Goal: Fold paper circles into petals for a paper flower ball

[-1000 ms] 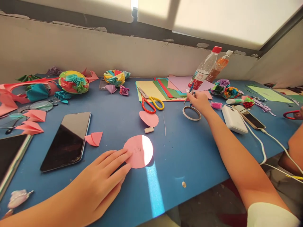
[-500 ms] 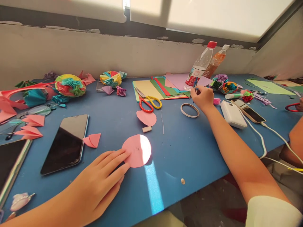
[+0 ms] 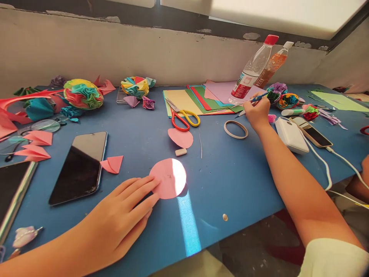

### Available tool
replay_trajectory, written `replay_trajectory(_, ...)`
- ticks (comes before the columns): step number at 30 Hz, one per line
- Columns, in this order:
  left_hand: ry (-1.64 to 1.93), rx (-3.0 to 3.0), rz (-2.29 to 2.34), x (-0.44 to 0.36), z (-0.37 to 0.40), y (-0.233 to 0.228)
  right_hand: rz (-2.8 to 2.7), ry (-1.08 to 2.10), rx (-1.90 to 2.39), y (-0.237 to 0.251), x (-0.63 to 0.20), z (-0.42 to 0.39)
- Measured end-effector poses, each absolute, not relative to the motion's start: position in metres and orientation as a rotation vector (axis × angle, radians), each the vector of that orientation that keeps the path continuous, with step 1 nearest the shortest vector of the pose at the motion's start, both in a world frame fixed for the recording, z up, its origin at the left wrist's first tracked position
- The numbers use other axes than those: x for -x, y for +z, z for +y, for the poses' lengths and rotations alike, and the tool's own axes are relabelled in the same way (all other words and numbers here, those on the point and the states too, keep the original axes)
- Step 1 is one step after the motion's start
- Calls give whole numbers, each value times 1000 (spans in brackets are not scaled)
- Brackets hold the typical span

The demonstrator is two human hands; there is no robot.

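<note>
A pink paper circle (image 3: 168, 178) is pinned flat at lower centre of the blue table (image 3: 230, 173) by the open left hand (image 3: 121, 215); at upper right, what appears to be a blue compass (image 3: 253, 101) is gripped in the closed right hand (image 3: 258, 111), to be carried back to the circle.

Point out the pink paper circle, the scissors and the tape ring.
pink paper circle (image 3: 170, 179), head view, centre of the disc.
scissors (image 3: 184, 118), head view, where the handles meet.
tape ring (image 3: 227, 125), head view, left rim.
</note>
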State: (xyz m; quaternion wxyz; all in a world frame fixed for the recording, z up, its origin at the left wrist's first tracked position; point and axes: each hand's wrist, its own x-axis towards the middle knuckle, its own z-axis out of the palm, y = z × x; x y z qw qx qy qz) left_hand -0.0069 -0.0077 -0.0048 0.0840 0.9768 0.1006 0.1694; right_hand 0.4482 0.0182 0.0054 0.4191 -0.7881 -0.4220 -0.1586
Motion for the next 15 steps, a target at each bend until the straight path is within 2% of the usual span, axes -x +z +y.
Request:
replay_trajectory(6,476,-2967,244,7,-6,-5,-1261,-135,1900,4,-439,13)
replay_trajectory(9,466,-2946,286,7,-8,-5,-1360,0,2001,16,-436,8)
replay_trajectory(15,581,-2958,337,6,-8,-2,-1370,78,2175,33,-439,0)
